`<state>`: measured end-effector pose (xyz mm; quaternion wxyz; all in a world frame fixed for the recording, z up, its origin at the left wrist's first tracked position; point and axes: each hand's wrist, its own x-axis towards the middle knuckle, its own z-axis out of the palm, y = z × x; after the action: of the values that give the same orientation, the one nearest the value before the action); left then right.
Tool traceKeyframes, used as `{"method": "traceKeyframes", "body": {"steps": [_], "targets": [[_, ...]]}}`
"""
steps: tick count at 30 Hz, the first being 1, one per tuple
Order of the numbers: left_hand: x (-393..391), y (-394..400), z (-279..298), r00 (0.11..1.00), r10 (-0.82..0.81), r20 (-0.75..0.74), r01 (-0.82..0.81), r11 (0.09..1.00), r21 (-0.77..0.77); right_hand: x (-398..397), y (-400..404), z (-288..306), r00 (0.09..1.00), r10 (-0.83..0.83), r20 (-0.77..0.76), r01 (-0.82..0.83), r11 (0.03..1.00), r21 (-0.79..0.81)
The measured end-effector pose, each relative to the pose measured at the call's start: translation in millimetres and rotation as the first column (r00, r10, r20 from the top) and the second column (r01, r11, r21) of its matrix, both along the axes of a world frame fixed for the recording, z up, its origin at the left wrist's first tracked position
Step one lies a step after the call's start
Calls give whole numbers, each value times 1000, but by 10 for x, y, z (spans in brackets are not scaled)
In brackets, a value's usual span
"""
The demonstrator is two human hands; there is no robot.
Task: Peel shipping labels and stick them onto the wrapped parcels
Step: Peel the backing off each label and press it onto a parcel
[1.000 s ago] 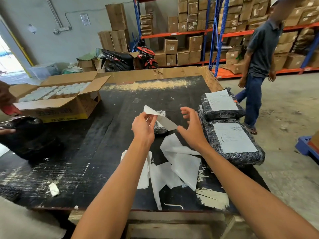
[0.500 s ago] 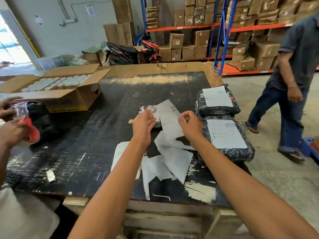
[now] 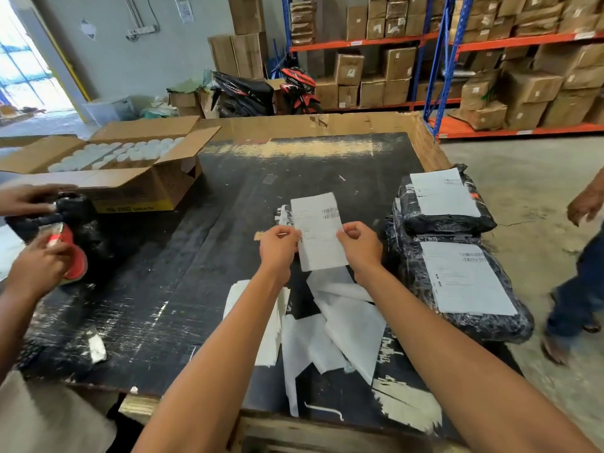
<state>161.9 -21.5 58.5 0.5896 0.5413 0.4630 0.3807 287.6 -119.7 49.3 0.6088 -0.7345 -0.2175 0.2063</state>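
A white shipping label (image 3: 318, 228) with a barcode is held flat over a small wrapped parcel (image 3: 283, 214), of which only the left edge shows. My left hand (image 3: 278, 248) pinches the label's left edge and my right hand (image 3: 359, 245) pinches its right edge. Two black wrapped parcels with labels stuck on lie to the right: a smaller one (image 3: 441, 201) farther away and a larger one (image 3: 464, 289) nearer. Several peeled white backing sheets (image 3: 340, 318) lie scattered on the black table (image 3: 183, 289) below my hands.
An open cardboard box (image 3: 108, 171) of white-capped items stands at the back left. At the left another person's hands hold a red tape dispenser (image 3: 70, 253) against a black parcel. A person (image 3: 585, 256) walks at the right table side. Shelves of cartons stand behind.
The label went from curled and half-peeled to flat, printed side up, held by both edges over the small parcel. The walking person moved right and nearer. The other worker's hands shifted on the black parcel.
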Motion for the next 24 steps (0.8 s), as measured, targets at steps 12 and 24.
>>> {"method": "traceKeyframes", "body": {"steps": [12, 24], "targets": [[335, 1216, -60, 967, 45, -251, -27, 997, 75, 319, 956, -12, 999, 3, -32, -7, 991, -136], [473, 1521, -248, 934, -10, -356, 21, 999, 28, 441, 1326, -245, 999, -44, -19, 37, 962, -270]]}}
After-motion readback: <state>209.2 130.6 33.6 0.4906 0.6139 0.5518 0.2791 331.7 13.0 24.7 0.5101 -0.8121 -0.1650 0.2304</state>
